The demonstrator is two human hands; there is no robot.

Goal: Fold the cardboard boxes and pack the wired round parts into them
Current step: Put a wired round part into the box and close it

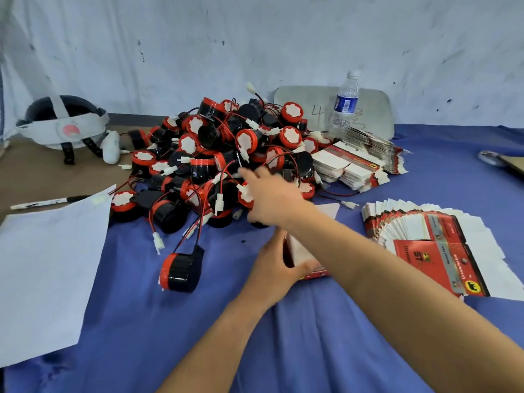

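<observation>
Left fingers [278, 248] grip box [301, 248]; right fingers [254, 177] stretch open over piled round parts [215, 148].

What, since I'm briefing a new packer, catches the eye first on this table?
The big heap of red-and-black wired round parts fills the middle. The right hand reaches into it while the left hand holds a box in front. Flat red boxes fan out at right.

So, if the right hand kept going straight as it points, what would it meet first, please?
Probably the pile of wired round parts: the right hand reaches forward and left over its near edge, fingertips by a white connector. Depth is unclear; it may already touch.
</observation>
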